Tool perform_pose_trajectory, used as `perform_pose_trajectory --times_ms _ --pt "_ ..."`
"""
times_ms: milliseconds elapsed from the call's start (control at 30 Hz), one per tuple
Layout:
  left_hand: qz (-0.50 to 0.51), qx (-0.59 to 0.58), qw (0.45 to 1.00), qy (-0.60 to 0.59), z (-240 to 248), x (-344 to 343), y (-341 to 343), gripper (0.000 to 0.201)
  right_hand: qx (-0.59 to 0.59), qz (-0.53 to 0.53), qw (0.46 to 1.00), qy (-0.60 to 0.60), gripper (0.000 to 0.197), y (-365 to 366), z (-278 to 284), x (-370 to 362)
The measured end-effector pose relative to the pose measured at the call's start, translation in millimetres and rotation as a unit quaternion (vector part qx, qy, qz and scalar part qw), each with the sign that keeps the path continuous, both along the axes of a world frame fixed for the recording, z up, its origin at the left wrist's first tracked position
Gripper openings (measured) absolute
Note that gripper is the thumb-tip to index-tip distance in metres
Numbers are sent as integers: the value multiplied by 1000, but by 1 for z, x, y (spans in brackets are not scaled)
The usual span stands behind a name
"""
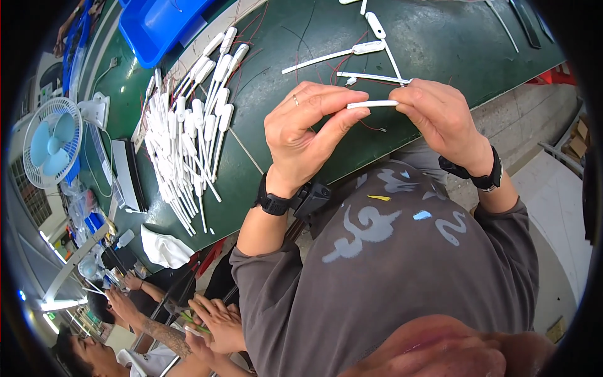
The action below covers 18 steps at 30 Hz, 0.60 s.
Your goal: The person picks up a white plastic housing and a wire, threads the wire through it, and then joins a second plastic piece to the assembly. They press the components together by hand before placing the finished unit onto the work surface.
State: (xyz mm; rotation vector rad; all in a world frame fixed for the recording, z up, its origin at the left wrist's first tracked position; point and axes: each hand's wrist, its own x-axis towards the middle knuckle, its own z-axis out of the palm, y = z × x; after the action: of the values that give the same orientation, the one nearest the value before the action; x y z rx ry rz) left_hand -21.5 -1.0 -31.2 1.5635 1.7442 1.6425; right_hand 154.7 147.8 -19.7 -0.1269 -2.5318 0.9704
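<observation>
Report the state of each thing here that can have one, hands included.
White strip, held at both ends, slightly curved
Left hand, pinching the strip's left end
Right hand, pinching its right end
White sticks, heaped loosely
White cloth, crumpled
Blue bin, open-topped
Fan, cannot tell whether running

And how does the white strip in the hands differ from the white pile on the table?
The strip is one piece; the pile holds many. The strip is held by left hand and right hand; the pile lies on the green table. Both are white.
</observation>
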Motion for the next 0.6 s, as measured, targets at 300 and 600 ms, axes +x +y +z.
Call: perform_pose_trajectory --times_ms 300,600 --pt "19 0 999 25 1 11 0 17 49 -10 998 34 15 -11 3 -12" --pt "-1 -12 999 -30 -4 15 -1 14 24 1 999 36 12 -16 0 -13"
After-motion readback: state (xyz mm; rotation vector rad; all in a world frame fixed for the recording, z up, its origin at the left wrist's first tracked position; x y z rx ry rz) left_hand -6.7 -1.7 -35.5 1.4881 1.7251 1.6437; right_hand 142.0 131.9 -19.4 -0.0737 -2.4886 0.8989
